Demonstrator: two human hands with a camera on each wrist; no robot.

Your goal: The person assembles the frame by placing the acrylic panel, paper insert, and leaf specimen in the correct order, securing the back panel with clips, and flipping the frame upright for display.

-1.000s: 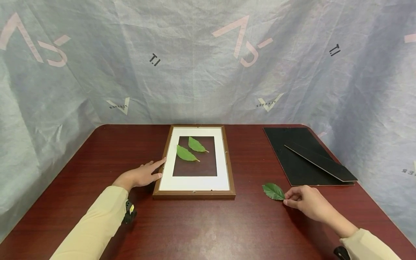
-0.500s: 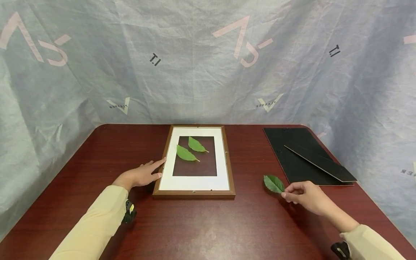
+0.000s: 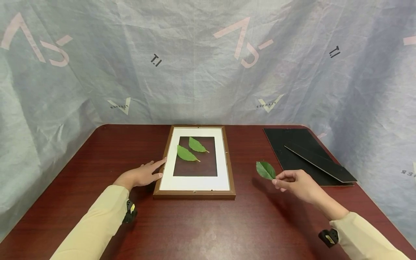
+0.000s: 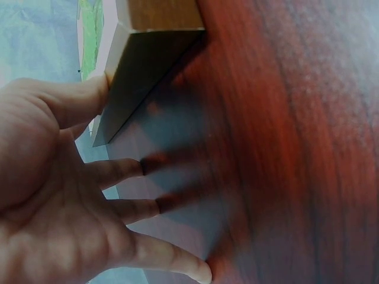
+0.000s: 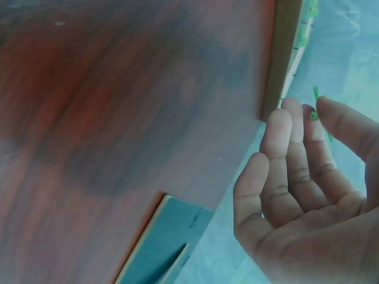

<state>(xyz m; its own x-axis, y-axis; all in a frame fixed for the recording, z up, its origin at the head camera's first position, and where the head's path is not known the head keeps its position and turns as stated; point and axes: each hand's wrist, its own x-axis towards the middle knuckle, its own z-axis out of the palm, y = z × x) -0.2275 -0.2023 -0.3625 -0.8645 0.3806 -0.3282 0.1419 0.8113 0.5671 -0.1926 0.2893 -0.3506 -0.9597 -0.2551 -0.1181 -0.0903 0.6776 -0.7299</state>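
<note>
A brown picture frame (image 3: 194,195) with a white mat (image 3: 165,180) lies flat at the middle of the table. Two light green leaves (image 3: 186,154) rest in its upper left part, one partly over the mat's inner edge. My left hand (image 3: 139,176) touches the frame's left side with thumb and index finger; in the left wrist view its other fingers (image 4: 133,210) are spread and meet the tabletop. Right of the frame, my right hand (image 3: 300,186) pinches a darker green leaf (image 3: 265,170) by its stem end, above the table. The right wrist view shows this leaf only edge-on.
A black backing board (image 3: 282,141) lies at the table's right side, its hinged stand flap (image 3: 321,162) raised at an angle. The dark red wooden table (image 3: 208,227) ends at a grey printed cloth (image 3: 191,72) hanging behind and at both sides.
My right hand has lifted the darker leaf off the table and carried it up and slightly left. My left hand stays at the frame's left side.
</note>
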